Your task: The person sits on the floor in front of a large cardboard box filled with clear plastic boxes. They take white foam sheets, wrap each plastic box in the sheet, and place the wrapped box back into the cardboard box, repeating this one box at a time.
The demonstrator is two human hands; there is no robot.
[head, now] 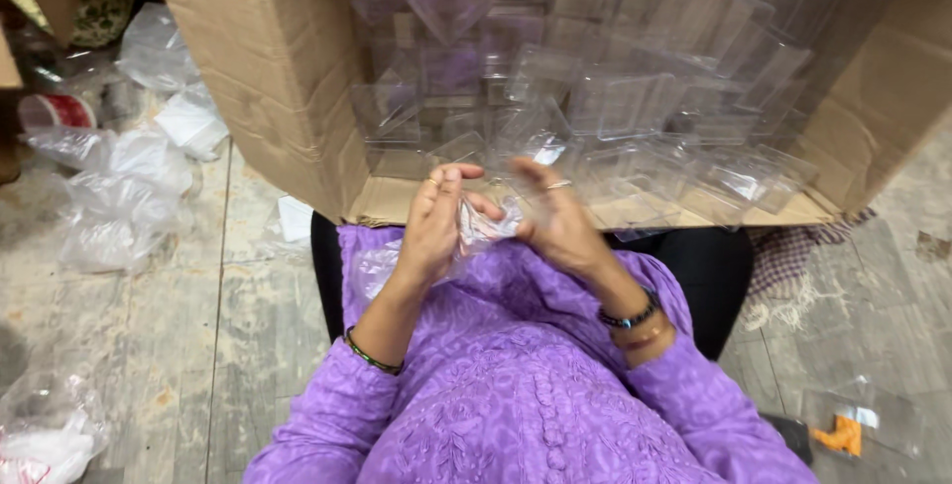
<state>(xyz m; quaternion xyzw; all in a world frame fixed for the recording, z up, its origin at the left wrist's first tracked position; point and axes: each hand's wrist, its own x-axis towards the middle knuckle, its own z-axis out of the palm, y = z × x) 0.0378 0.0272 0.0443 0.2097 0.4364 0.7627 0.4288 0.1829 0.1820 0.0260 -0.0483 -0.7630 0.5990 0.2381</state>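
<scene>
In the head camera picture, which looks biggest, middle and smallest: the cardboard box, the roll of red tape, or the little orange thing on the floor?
1. Cardboard box, by far the biggest.
2. Roll of red tape.
3. Orange thing.
The last two look close in size, and the orange thing lies nearer the camera, so their order is unsure.

Both hands on a clear plastic piece

Left hand [433,229] and right hand [557,221] pinch the clear plastic piece [488,226] before a cardboard box [268,58] of clear containers [615,107].
</scene>
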